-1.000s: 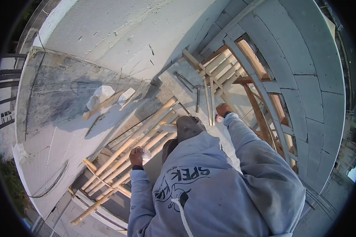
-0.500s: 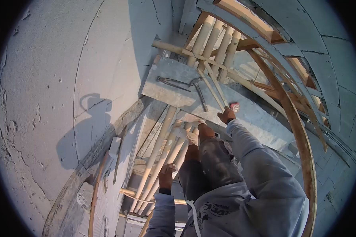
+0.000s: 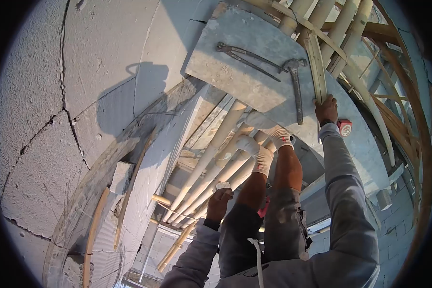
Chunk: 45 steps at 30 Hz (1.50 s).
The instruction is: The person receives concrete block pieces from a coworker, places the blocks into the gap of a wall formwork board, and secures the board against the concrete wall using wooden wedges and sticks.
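Observation:
My right hand (image 3: 326, 109) is closed around the near end of thin wooden strips (image 3: 315, 60), which lie side by side and point away from me over a grey board (image 3: 247, 36). Just right of that hand sits a red tape measure (image 3: 344, 127). To its left a claw hammer (image 3: 296, 93) rests on the board, its head close to the handles of long-handled pincers (image 3: 249, 57). Lower down, before my legs, my left hand (image 3: 218, 205) pinches a small whitish piece (image 3: 223, 185) whose kind I cannot make out.
Bamboo poles (image 3: 204, 151) run beneath my feet, with gaps between them. A pale block wall (image 3: 115, 43) stands on the left, with a wooden stick (image 3: 95, 237) near its base. Curved timber (image 3: 401, 62) and more poles (image 3: 343, 29) lie at the right and far side.
My view has shifted, so the board and tools sit higher and larger. The strips, spread in a V before, are now close together in my right hand. My left hand has come nearer my legs.

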Available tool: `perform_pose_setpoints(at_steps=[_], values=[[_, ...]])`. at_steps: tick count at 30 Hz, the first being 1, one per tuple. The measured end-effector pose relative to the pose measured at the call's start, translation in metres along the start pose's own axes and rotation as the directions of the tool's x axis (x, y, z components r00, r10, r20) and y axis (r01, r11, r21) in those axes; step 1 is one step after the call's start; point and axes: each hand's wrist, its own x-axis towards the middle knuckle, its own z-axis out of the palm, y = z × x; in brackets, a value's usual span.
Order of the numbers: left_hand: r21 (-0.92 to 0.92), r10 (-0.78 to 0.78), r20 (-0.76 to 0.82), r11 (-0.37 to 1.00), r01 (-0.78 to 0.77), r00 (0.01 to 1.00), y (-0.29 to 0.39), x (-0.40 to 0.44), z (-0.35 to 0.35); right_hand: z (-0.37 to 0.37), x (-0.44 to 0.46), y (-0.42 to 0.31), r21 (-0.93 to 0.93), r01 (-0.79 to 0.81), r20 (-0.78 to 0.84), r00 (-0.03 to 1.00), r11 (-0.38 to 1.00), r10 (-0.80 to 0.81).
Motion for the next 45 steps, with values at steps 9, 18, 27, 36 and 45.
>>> perform_pose_setpoints(at_steps=[9, 18, 27, 36, 45], values=[[-0.129, 0.118, -0.033, 0.984, -0.121, 0.992, 0.032, -0.014, -0.009, -0.048, -0.005, -0.025, 0.028, 0.019, 0.123, 0.992, 0.999, -0.022], [-0.023, 0.378, -0.022, 0.925, -0.379, 0.925, 0.101, -0.115, -0.018, -0.212, -0.123, -0.012, 0.559, 0.134, 0.142, 0.957, 0.818, -0.254], [-0.415, 0.796, -0.087, 0.518, -0.748, 0.599, 0.2, -0.306, -0.04, -0.449, -0.368, -0.113, 0.714, 0.485, -0.068, 0.766, 0.505, -0.639], [-0.175, 0.89, -0.311, 0.29, -0.941, 0.332, 0.239, -0.415, -0.089, -0.528, -0.409, -0.197, 0.463, 0.884, -0.365, 0.257, 0.065, -0.895], [-0.027, 0.946, -0.215, 0.242, -0.97, 0.242, 0.259, -0.432, -0.138, -0.654, -0.415, -0.28, 0.642, 0.732, -0.371, 0.036, -0.228, -0.928]])
